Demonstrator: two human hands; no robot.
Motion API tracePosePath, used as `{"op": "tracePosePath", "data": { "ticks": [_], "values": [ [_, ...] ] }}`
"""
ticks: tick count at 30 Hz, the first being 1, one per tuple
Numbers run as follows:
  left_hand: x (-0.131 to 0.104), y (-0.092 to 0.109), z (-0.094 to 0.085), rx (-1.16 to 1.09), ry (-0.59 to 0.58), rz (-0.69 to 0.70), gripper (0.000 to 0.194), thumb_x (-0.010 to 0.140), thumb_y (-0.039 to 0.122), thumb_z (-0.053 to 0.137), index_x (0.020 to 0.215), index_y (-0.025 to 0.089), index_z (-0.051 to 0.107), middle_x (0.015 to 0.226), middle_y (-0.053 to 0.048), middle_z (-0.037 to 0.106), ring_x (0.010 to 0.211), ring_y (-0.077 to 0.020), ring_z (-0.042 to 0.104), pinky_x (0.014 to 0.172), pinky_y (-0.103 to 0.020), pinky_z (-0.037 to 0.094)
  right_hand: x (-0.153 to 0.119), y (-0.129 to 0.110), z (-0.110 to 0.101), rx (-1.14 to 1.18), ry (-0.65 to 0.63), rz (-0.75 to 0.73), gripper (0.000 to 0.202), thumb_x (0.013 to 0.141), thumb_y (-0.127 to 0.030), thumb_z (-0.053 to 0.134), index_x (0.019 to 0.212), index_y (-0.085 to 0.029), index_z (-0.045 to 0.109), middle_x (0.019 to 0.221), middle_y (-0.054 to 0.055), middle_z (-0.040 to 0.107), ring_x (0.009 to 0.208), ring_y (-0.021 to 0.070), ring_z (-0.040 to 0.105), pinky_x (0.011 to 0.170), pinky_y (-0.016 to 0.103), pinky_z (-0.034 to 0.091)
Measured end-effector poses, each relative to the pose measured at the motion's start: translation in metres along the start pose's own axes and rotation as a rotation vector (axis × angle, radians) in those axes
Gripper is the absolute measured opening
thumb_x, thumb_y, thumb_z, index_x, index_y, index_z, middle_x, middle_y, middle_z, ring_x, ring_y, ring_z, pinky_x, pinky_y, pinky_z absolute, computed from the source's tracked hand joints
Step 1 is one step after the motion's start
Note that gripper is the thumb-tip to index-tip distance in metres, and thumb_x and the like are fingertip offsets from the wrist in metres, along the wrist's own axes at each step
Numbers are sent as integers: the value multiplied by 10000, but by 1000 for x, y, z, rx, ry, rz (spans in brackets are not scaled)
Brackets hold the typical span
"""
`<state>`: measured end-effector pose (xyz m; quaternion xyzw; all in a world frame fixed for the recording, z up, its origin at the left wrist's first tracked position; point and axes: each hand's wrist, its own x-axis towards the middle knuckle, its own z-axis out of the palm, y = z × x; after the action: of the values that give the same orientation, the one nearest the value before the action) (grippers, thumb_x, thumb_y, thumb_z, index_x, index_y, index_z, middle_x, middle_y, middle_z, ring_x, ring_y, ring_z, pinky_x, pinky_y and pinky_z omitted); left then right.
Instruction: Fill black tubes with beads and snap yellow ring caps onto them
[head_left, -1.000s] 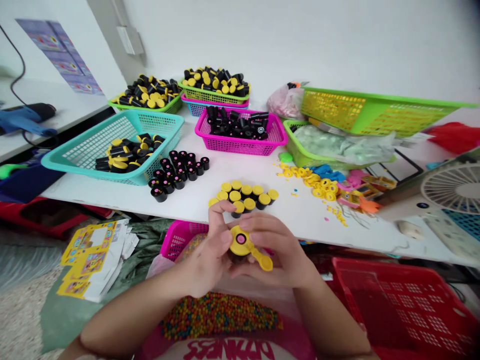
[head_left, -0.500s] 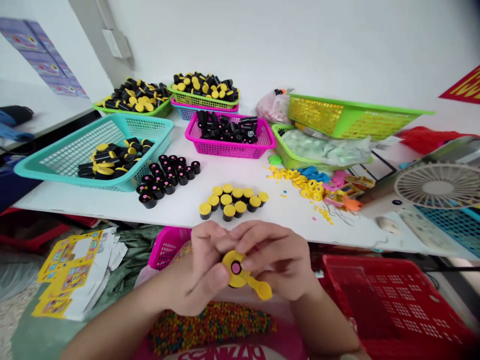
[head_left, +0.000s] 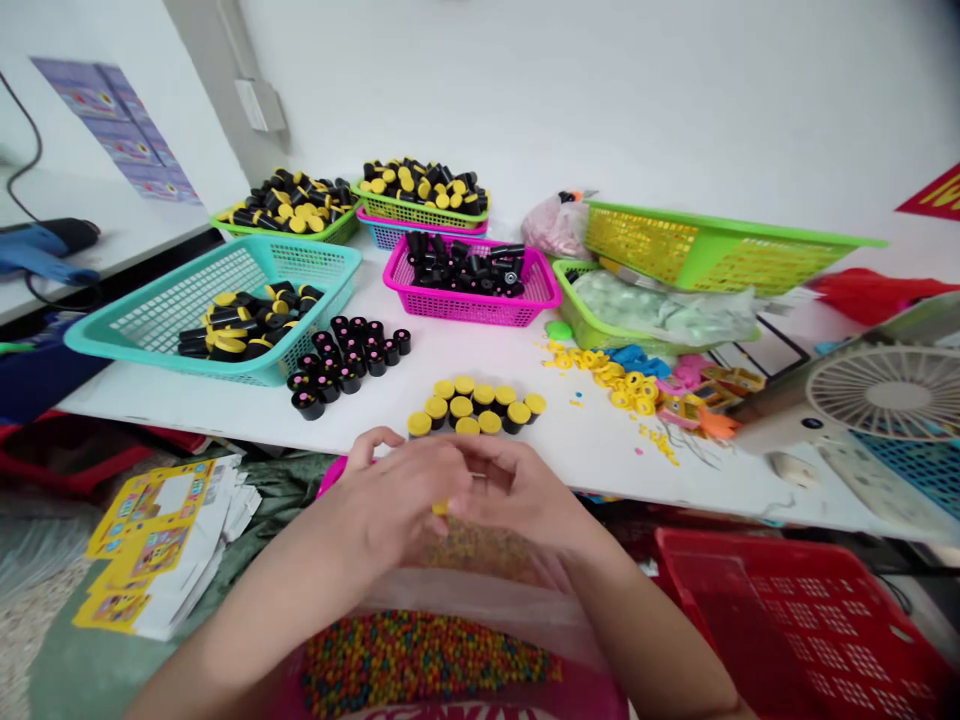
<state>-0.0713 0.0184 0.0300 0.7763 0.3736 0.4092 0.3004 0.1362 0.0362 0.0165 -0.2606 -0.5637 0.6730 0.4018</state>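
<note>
- Both hands meet just in front of the near edge of the tabletop [head_left: 450, 345], about midway along it, above a mass of coloured beads [head_left: 420, 660]
- A yellow piece [head_left: 440, 508] shows at the fingers of the left hand [head_left: 405, 490], between the two hands; most of it is hidden
- The left hand is bent over with fingers curled; the right hand [head_left: 532, 495] is cupped beside it, its fingers bent inward; I cannot tell which is clamped on the piece, or how firmly
- The step in hand looks to be working a part by fingertip, perhaps turning or pressing it, though the contact is covered
- As a judgement, the next move calls for one hand to steady the piece while the other works it square
- Yellow-topped cups [head_left: 460, 405] stand grouped by the middle of the near edge, seemingly finished ones
- Black cups with pink dots [head_left: 349, 378] stand toward the near left corner, and loose yellow rings [head_left: 636, 390] lie toward the right edge, both within reach
</note>
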Motion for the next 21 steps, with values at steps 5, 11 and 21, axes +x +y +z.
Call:
{"op": "tracePosePath", "data": {
  "ticks": [5,11,21],
  "values": [
    [5,-23,-16,279,111,-325,609,834,222,576,1397,241,344,1133,-106,640,888,-251,667,862,-452,499,3,-18,-55,-557,377,-260,428,886,-431,660,1284,-286,599,1405,116,517,1282,237,527,965,437,534],
    [23,-48,-15,327,-87,-540,706,752,221,660,1367,204,314,1102,-144,641,1000,-324,660,938,-548,473,-8,-5,-103,-1160,373,-62,1024,672,-594,805,1518,-321,297,1617,162,103,1515,377,74,1150,643,249],
    [86,-108,58,-101,-54,-130,1119,592,368,855,1419,177,125,1444,-247,287,1390,-391,330,1129,-576,320,32,24,-115,-1231,111,-64,920,699,-616,771,1474,-286,401,1594,173,149,1490,382,173,1171,579,247]
  ]
}}
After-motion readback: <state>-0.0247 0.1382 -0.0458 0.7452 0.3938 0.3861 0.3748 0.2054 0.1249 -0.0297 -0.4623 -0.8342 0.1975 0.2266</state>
